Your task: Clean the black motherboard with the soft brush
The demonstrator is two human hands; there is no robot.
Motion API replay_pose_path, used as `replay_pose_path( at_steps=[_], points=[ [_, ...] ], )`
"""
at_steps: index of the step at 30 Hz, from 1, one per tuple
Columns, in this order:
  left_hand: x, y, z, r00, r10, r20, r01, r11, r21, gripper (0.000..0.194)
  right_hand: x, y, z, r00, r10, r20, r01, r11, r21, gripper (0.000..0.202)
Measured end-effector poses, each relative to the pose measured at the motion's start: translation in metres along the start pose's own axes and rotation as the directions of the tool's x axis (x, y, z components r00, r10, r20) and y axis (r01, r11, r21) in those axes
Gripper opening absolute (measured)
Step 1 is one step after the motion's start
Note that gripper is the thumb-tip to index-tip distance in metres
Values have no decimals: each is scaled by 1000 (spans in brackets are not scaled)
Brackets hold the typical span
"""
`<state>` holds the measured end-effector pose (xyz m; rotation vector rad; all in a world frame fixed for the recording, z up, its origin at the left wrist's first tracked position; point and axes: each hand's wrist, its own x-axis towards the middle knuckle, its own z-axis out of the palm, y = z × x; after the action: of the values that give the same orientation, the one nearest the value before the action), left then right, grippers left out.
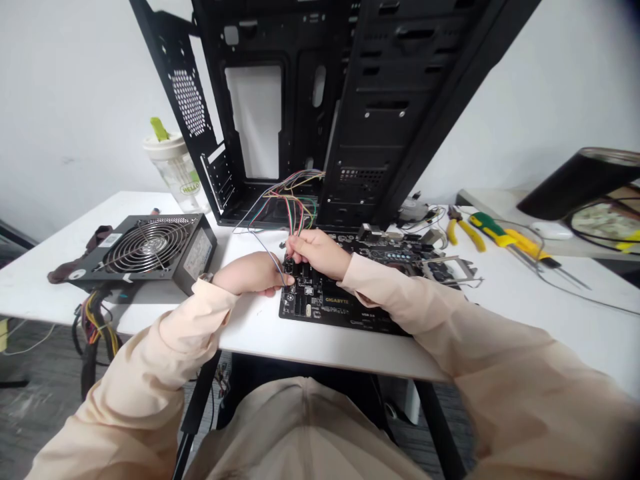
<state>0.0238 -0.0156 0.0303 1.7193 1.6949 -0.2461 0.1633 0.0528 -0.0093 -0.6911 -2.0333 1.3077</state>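
A black motherboard (345, 313) marked GIGABYTE lies flat on the white table in front of me. My left hand (253, 275) is closed at its left edge, the thumb on top and the other fingers low beside the edge. My right hand (320, 253) pinches a bundle of thin colored wires (295, 213) just above the board's upper left corner. Those wires run up into the open black computer case (385, 133) behind. One bluish wire (265, 245) loops down to my left fingertips; its end is hidden there.
Left of the board sits a power supply (155, 250), its cables (95, 320) hanging over the table edge. A lidded clear cup (175, 173) stands behind it. Pliers (465, 230) and screwdrivers (493, 230) lie at the right, near a dark cylinder (575, 183).
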Motion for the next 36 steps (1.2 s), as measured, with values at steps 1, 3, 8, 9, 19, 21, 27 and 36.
replay_pose_path(
  at_steps=[1, 3, 8, 9, 19, 21, 27, 36],
  points=[
    [0, 0, 0, 1000, 1, 2, -1, 1000, -2, 30, 0, -1, 0, 1000, -2, 6, 2, 1000, 6, 40],
    [0, -1, 0, 1000, 5, 3, -5, 1000, -3, 30, 0, -2, -1, 1000, -7, 16, 7, 1000, 11, 42],
    [1, -8, 1, 1000, 9, -18, -9, 1000, 11, 30, 0, -2, -1, 1000, -25, 10, 25, 1000, 0, 40],
    [2, -10, 1, 1000, 6, -23, -6, 1000, 17, 30, 0, -1, 0, 1000, -27, 1, 27, 1000, -1, 36],
    [2, -18, 3, 999, -8, -31, 10, 997, 78, 30, -4, -1, 0, 992, -124, 11, 125, 992, -33, 29],
    [0, -17, 2, 1000, 0, -17, 1, 997, 79, 29, -9, -7, -2, 982, -157, 109, 163, 985, -56, 29],
    [-4, -16, -6, 997, 24, 80, -28, 998, 51, 31, -19, -20, 1, 925, -234, 298, 287, 947, -147, 20],
    [3, -19, -5, 995, 7, 104, -10, 1000, 29, 31, -14, -11, 7, 916, -221, 335, 273, 955, -117, 20]
  ],
)
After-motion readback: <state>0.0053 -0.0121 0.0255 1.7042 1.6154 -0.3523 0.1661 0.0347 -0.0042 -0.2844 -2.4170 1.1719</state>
